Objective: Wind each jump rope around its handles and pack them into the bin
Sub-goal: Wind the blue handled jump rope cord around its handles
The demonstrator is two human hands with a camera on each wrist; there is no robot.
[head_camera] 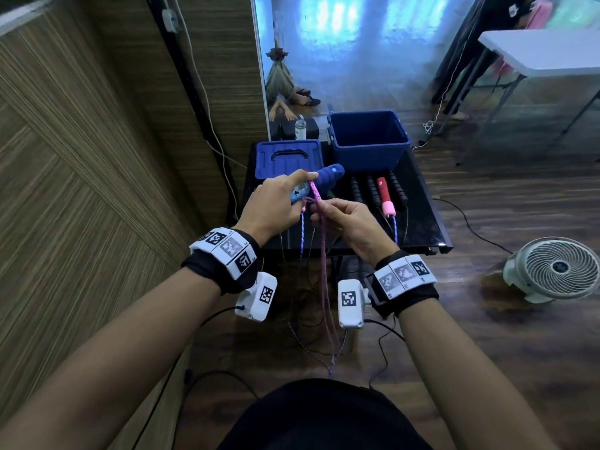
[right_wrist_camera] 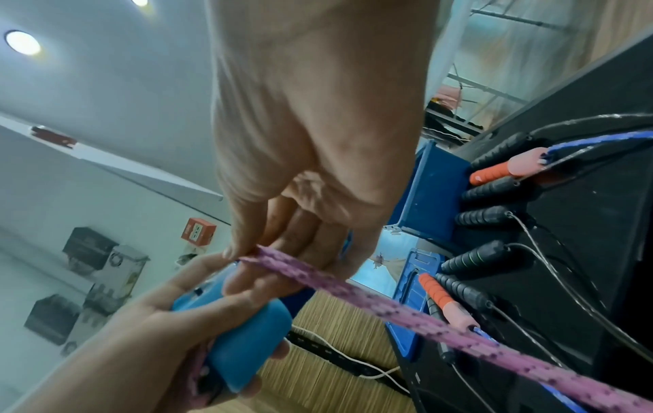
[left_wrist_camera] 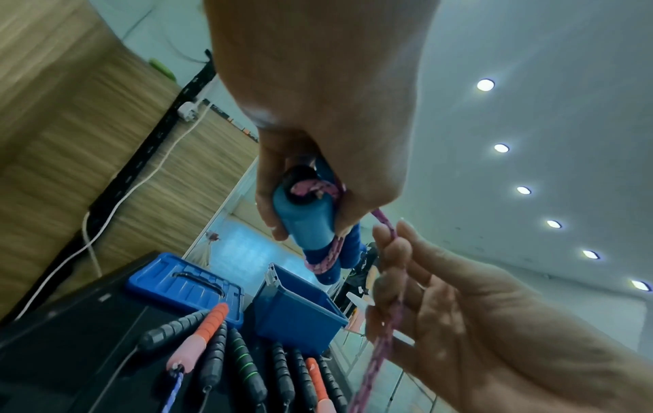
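My left hand (head_camera: 276, 203) grips the two blue handles (head_camera: 328, 178) of a jump rope, held together above the black table's front left. Its pink braided rope (head_camera: 324, 254) crosses the handles once and hangs down toward the floor. My right hand (head_camera: 341, 216) pinches that pink rope just below the handles. In the left wrist view the blue handles (left_wrist_camera: 310, 223) show the pink rope (left_wrist_camera: 325, 257) looped around them. In the right wrist view the right hand's fingertips (right_wrist_camera: 243, 251) pinch the pink rope (right_wrist_camera: 388, 307) next to the blue handle (right_wrist_camera: 247, 335). The open blue bin (head_camera: 367, 138) stands at the back.
The bin's blue lid (head_camera: 289, 157) lies left of the bin. Several black handles (head_camera: 373, 190) and a red-and-pink handle (head_camera: 384, 194) lie in a row on the black table (head_camera: 422, 216). A white fan (head_camera: 555, 267) stands on the floor at right.
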